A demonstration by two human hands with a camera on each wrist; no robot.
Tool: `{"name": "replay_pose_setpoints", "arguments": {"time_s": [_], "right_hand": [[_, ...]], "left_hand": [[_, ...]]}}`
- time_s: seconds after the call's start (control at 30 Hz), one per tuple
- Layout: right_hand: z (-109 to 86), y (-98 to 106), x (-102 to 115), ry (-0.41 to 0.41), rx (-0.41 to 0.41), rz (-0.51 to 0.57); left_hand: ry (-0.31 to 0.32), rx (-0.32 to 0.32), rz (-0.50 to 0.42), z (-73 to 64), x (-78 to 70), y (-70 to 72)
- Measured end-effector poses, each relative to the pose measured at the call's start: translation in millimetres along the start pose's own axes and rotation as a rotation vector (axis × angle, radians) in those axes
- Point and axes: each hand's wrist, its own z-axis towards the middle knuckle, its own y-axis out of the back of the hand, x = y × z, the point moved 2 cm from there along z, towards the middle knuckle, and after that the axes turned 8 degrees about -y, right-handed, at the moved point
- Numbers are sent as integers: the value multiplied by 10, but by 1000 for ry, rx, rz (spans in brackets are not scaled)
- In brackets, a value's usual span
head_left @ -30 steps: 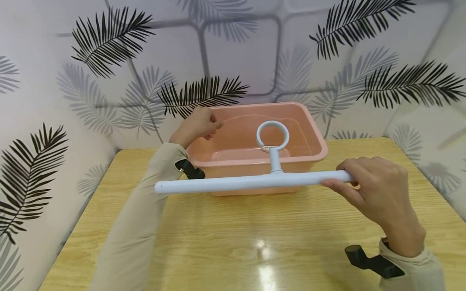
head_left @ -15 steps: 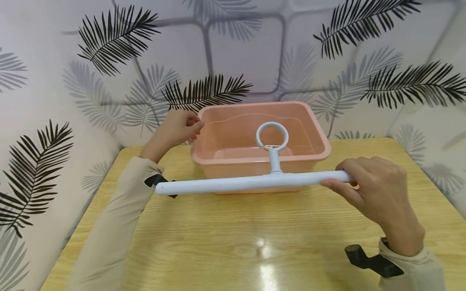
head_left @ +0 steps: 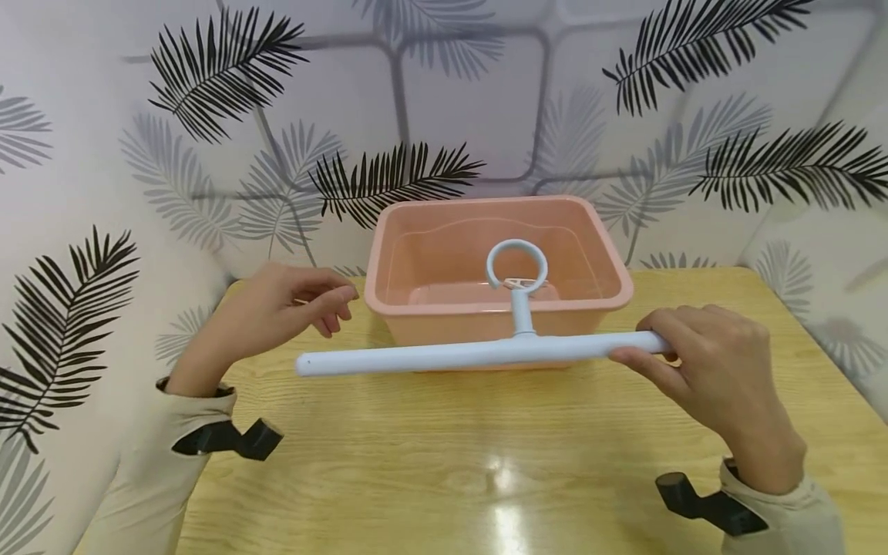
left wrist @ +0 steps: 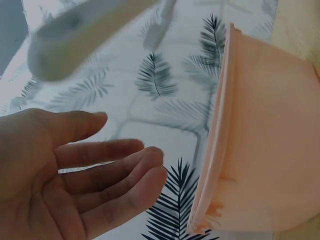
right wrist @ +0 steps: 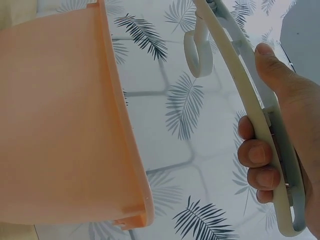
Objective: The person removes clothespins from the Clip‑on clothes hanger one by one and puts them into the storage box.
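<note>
A pale blue-white plastic clothes hanger (head_left: 416, 358) is held level above the table, in front of the basin. Its ring-shaped hook (head_left: 491, 266) points up and overlaps the basin's opening in the head view. My right hand (head_left: 721, 370) grips the bar at its right end; in the right wrist view the fingers (right wrist: 257, 152) wrap around the hanger's frame. To the left, my left hand (head_left: 267, 312) holds nothing, its fingers loosely bent near the hanger's free end. That end (left wrist: 55, 55) looms blurred above the left hand in the left wrist view.
Behind the hanger, a pink plastic basin (head_left: 444, 327) stands on the wood-grain table (head_left: 388, 447). A small whitish item (head_left: 513, 284) shows inside it, partly behind the hook. A leaf-patterned wall covering (head_left: 465, 100) closes off the back and sides.
My left hand has drawn back from over the basin's left side, leftward and toward me. The right hand and the hanger have stayed nearly still.
</note>
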Motion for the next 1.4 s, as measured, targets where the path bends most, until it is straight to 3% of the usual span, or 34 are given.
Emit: {"name": "replay_pose_setpoints", "arguments": {"time_s": [0.2,0.27,0.33,0.47,0.6,0.87,0.97,1.13,1.4], "right_hand": [[-54,30,-12,-22,52,36],[-72,45,-11,-20,72,37],[-85,52,-6,-11,86,26],[-139,53,23,-3,111,13],[-276,4,90,4,131,35],[-656,-207,173,16,235,136],[-789,-274,160,7,329,196],[-973,-418,128,-4,512,306],[-1108,-571,69,3,578,278]], "left_hand": [[-142,44,-153,-279,-245,-52],[-164,34,-155,-374,-323,-60],[-192,7,-123,-475,-401,-94],[-266,-57,24,-637,-506,-256],[-295,-79,69,-722,-451,-456],[-264,-26,-63,-919,-198,-814],[-209,10,-76,-952,-116,-939],[-90,76,-70,-931,22,-1102],[3,125,-86,-800,239,-1345]]}}
